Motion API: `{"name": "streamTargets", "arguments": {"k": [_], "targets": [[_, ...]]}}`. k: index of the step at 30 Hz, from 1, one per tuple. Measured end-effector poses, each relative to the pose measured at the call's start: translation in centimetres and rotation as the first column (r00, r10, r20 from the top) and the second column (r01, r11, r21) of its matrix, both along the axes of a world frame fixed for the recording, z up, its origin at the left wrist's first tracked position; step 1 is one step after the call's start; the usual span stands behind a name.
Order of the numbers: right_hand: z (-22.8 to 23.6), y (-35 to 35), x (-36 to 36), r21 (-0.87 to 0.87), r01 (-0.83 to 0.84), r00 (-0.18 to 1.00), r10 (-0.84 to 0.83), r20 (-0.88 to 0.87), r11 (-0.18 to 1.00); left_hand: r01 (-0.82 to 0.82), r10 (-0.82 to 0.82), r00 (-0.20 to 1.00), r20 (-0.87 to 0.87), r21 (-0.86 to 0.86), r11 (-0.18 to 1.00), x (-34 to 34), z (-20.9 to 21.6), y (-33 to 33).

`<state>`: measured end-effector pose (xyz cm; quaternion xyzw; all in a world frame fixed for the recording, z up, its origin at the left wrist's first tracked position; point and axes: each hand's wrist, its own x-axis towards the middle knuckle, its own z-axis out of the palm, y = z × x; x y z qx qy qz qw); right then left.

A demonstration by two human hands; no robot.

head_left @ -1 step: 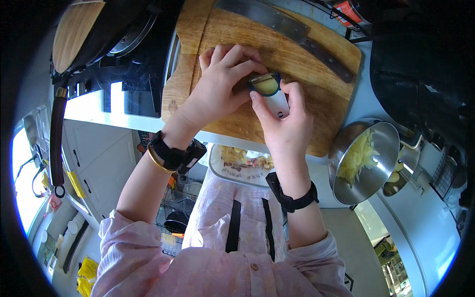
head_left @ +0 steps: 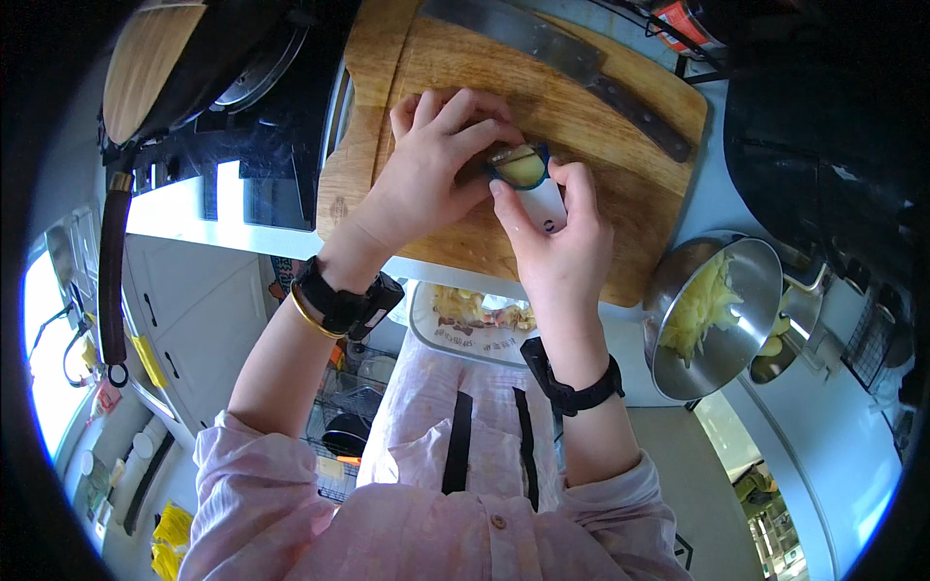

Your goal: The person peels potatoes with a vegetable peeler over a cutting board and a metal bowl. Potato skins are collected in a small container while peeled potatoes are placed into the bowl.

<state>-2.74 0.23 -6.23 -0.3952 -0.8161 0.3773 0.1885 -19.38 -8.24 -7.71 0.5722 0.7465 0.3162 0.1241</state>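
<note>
Over the wooden cutting board [head_left: 455, 228], my right hand [head_left: 560, 228] is closed on what looks like a wide peeler [head_left: 545, 207], with a white handle and a dark blue rim round its head. A pale yellow piece [head_left: 523, 171], potato-like, shows within that rim. Close on its left, my left hand [head_left: 438, 155] is curled with bent fingers against the board side. Its palm and fingertips are mostly hidden, so what it grips cannot be made out. A cleaver-like knife [head_left: 523, 34] with a dark handle lies across the board's far side.
A steel bowl [head_left: 668, 373] with pale yellow shreds [head_left: 702, 305] stands tilted at the right. Below the counter edge, a clear tub [head_left: 421, 324] holds peelings. At the left are a black cooktop [head_left: 291, 155] and a pan [head_left: 113, 252] with a dark handle.
The peeler's head has tilted slightly, and more of the pale yellow piece shows in it. Both hands stay almost in place.
</note>
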Motion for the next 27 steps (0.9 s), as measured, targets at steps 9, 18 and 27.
{"name": "streamTargets", "arguments": {"k": [9, 18, 27], "targets": [[-0.3, -0.3, 1.5, -0.018, 0.0, 0.999, -0.001, -0.032, 1.0, 0.063, -0.064, 0.995, -0.076, -0.009, 0.998, 0.4, 0.2, 0.0], [0.1, 0.0, 1.8, 0.041, -0.054, 0.998, 0.055, -0.025, 0.998, 0.134, -0.133, 0.99, -0.044, 0.023, 0.991, 0.3, 0.1, 0.5], [0.6, -0.1, 4.5, 0.026, -0.065, 0.998, 0.065, 0.02, 0.998, 0.148, -0.147, 0.988, -0.041, 0.013, 0.989, 0.1, 0.1, 0.3]]}}
